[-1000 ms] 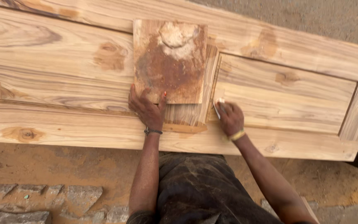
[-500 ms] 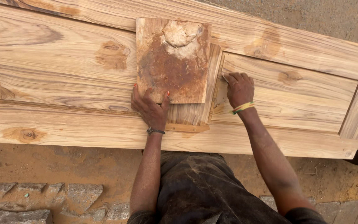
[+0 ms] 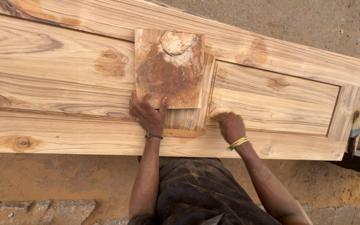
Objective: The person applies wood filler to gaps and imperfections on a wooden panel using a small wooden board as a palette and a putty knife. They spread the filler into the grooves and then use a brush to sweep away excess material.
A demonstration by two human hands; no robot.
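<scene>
Left hand (image 3: pixel 148 114) flat, open, we steady board (image 3: pixel 169 68); right hand (image 3: pixel 230 125) at 3 o'clock pinches scraper (image 3: pixel 218 111) against door (image 3: pixel 63 83), grip unclear.

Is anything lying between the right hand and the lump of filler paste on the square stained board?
Yes. The raised upright strip of the pale wooden door lies between the right hand and the square stained board. The pale putty lump sits at the board's far edge. The left hand presses the board's near edge, left of that path.
</scene>
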